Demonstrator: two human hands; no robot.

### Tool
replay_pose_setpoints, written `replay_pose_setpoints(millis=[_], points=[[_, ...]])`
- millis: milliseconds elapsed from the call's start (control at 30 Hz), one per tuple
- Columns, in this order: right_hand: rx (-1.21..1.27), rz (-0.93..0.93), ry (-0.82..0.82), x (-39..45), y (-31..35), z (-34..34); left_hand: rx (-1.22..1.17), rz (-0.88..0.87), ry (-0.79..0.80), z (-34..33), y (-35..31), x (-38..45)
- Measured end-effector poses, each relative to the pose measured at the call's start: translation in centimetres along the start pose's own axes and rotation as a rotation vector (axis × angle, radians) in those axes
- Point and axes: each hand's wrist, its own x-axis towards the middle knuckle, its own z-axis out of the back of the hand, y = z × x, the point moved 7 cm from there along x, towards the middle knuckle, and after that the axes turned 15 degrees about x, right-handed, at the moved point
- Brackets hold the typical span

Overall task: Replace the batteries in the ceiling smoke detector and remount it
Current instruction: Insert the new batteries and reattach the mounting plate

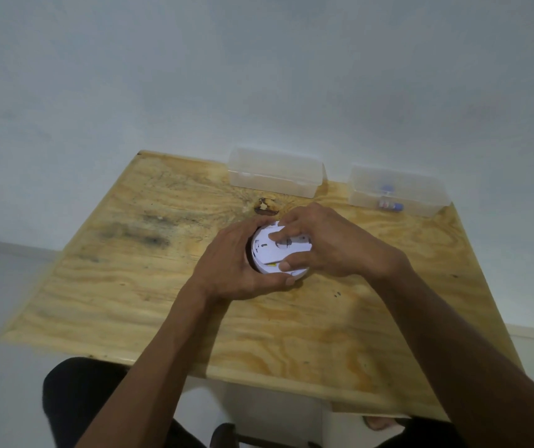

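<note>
Head view, centre of frame: smoke detector [270, 252] held back-side up, just above or on the plywood table [129, 286], cannot tell which. Left hand [233, 266] curled round its rim. Right hand [330, 244] pinching at the back panel, thumb and fingers bent. Upper right: clear box [395, 192] with batteries [388, 205]; another clear box [275, 173] left of it. Risk: prying too hard, snapping a tab; detector slipping sideways.

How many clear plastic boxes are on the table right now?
2. One clear plastic box sits at the table's far edge, centre; it looks empty. The other box is to its right, at the far right corner, holding small bluish items, too blurred to identify.
</note>
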Motion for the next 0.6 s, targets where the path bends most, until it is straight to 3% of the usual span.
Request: replay_pose_setpoints(millis=[200, 467, 600], points=[[0.016, -0.048, 0.011, 0.1, -1.5, -0.7, -0.025, -0.011, -0.02, 0.1, -0.2, 0.1], [0.146, -0.069, -0.18, 0.0, -2.2, 0.5, -0.019, -0.02, -0.028, 0.2, -0.3, 0.1], [0.182, -0.078, -0.183, -0.1, -1.9, 0.7, 0.001, 0.005, -0.042, 0.3, -0.2, 0.1]])
